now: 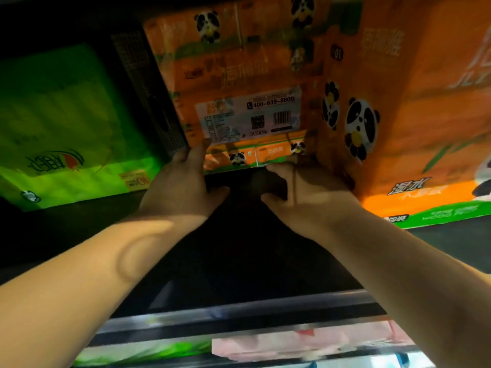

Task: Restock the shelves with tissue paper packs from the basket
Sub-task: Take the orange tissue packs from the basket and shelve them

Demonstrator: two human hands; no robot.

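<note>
An orange tissue pack (pixel 239 83) with panda prints and a white barcode label stands on the dark shelf (pixel 233 248), deep in the middle. My left hand (pixel 183 181) grips its lower left corner, thumb up against the front face. My right hand (pixel 305 187) holds its lower right edge, fingers tucked under the pack. Both forearms reach in from the bottom corners. The basket is out of view.
A larger orange panda pack (pixel 414 102) stands close on the right, touching the held pack. A green pack (pixel 66 123) lies at the left, with a dark perforated divider (pixel 148 94) between. The shelf's front rail (pixel 239 314) runs below; green and pink packs show on the shelf beneath.
</note>
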